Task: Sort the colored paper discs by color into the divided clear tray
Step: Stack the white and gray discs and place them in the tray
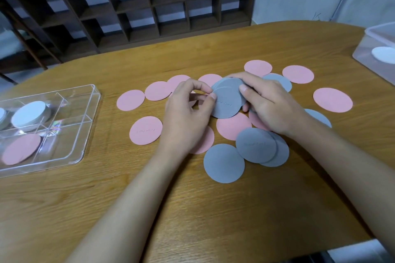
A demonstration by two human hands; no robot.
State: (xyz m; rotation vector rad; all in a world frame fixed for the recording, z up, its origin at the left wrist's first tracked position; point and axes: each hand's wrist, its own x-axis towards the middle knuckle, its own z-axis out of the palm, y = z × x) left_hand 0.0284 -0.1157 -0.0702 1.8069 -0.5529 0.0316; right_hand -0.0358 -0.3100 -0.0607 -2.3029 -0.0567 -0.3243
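The sorting looks well short of half done. In the divided clear tray at the left of the desk, a pile of white discs fills a far compartment and a single pink disc lies in a near one. No grey disc can be seen in the tray, and at least two compartments on its right side appear bare.

At the middle of the desk both hands hold a small grey stack just above the scattered discs. The left hand pinches its left edge between thumb and forefinger, while the right hand grips it from the right with the thumb on top. They seem to be squaring up gathered greys before carrying them over.

Much remains: many loose pink discs spread from left to far right, and several loose grey discs overlap near the right forearm, with others just beyond and beside the right hand.
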